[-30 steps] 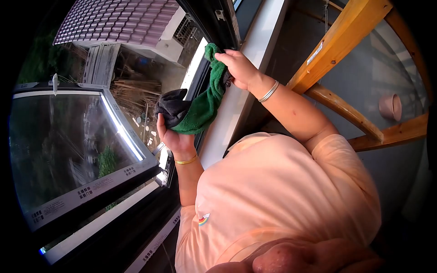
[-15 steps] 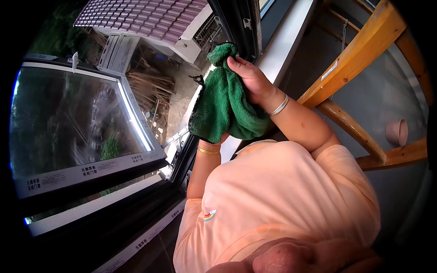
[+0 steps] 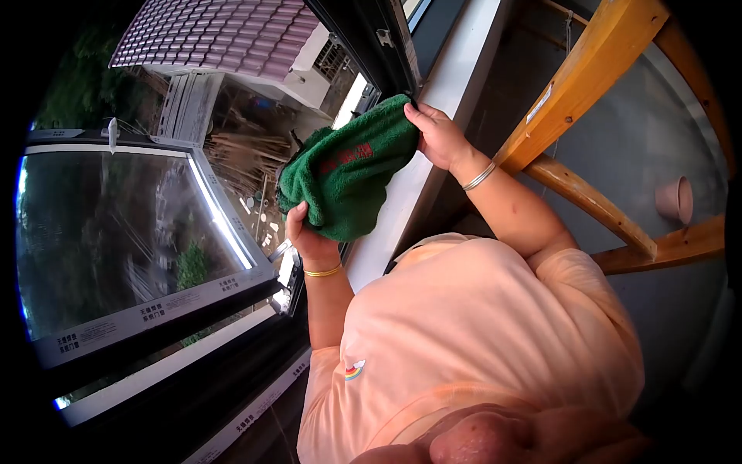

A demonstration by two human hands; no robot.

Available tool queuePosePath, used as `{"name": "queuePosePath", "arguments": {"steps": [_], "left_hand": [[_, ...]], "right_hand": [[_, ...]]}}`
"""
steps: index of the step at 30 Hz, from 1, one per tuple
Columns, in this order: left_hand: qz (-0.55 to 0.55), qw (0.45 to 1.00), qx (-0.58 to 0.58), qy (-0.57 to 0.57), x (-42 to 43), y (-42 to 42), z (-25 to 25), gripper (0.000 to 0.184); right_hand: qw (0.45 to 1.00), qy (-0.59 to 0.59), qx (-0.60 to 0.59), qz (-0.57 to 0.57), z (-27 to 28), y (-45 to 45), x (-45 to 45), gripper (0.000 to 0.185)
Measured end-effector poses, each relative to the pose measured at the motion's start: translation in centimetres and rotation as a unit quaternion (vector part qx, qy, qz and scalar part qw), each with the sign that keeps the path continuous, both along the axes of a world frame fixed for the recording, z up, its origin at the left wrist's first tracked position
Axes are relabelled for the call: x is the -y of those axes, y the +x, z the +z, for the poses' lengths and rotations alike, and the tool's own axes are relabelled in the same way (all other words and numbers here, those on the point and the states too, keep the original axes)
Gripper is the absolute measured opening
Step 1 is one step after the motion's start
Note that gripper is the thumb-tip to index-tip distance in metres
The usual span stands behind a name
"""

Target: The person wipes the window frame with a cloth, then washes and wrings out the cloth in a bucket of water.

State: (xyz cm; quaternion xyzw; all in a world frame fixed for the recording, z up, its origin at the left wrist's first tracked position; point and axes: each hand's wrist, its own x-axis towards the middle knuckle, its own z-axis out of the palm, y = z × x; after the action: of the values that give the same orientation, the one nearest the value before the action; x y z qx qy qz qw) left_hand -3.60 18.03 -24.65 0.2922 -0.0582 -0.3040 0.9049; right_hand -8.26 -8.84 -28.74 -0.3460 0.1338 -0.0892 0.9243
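Note:
A green fleecy cloth (image 3: 352, 182) with red lettering is stretched between my two hands, in front of the window opening. My left hand (image 3: 311, 238), above a gold bracelet, pinches its lower left part with the thumb on top. At the cloth's upper right corner, my right hand (image 3: 440, 138) grips the edge between thumb and fingers. Silver bangles circle that wrist. Dark material shows along the cloth's left edge. Some fingers of both hands are hidden behind the fabric.
An open window sash (image 3: 131, 232) stands at the left. A white sill (image 3: 456, 85) runs beside the dark frame. Wooden beams (image 3: 580, 85) and a pinkish pot (image 3: 674, 199) are at the right. Outside is a tiled roof (image 3: 224, 35).
The cloth was twisted and bunched, then hung folded; now it is spread wider with red lettering showing. My left hand, mostly hidden behind it half a second ago, shows again at its lower left.

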Motion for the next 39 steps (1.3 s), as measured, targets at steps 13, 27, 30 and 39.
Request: {"name": "queuePosePath", "arguments": {"steps": [13, 27, 30, 39], "left_hand": [[0.017, 0.996, -0.092, -0.004, 0.9, -1.2, -1.1, 0.046], [-0.078, 0.985, -0.137, 0.066, 9.2, 1.3, -3.6, 0.04], [-0.089, 0.984, -0.141, 0.062, 10.2, 1.9, -4.5, 0.039], [-0.095, 0.983, -0.15, 0.055, 10.3, 2.5, -4.8, 0.037]], "right_hand": [[0.985, 0.159, 0.052, -0.033, -2.2, -2.4, -0.5, 0.03], [0.633, -0.73, -0.233, -0.105, -5.1, 3.8, 1.3, 0.031], [0.491, -0.844, -0.204, -0.072, -5.6, 4.9, 2.2, 0.032], [0.38, -0.907, -0.184, 0.014, -5.6, 7.2, 2.4, 0.04]]}}
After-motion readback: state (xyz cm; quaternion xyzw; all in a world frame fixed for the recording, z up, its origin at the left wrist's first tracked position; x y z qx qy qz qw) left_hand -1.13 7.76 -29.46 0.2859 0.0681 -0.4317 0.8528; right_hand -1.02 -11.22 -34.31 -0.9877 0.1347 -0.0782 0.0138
